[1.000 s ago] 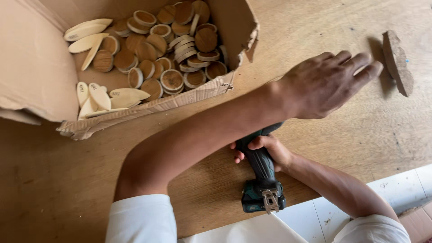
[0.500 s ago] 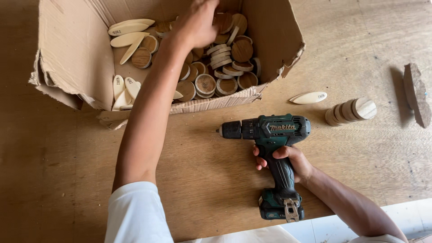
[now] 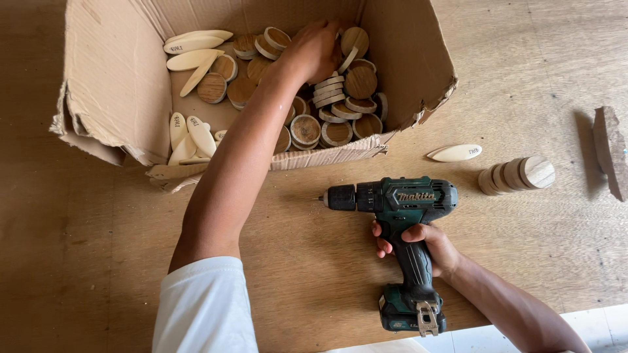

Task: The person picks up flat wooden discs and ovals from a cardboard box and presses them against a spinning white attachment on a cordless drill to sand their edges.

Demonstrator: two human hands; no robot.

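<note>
While the left hand (image 3: 314,49) reaches far into the torn cardboard box (image 3: 104,85), its fingers are curled down among the round wooden discs (image 3: 337,98) piled there; whether they have closed on one disc cannot be told, since the knuckles hide the fingertips. The discs fill the right half of the box, some lying flat, others stacked on edge in a leaning row. Pale oval wooden pieces (image 3: 193,59) lie at the far left of the box floor, and a few more (image 3: 190,134) rest against its near left wall. The box sits open on the far left part of the wooden surface (image 3: 523,261), its near flap ragged and bent outward.

The right hand (image 3: 425,245) is wrapped firmly around the grip of a dark green cordless drill (image 3: 405,216). The drill lies on its side on the surface, near the person, with its chuck pointing left and its battery base toward the near edge. It is just near of the box's torn flap but apart from it.

To the right of the box, a single pale oval piece (image 3: 456,153) lies flat on the surface. Beside it, farther right, a short stack of wooden discs (image 3: 517,175) lies tipped on its side. A rough brown slab of wood (image 3: 611,153) rests at the right edge.
</note>
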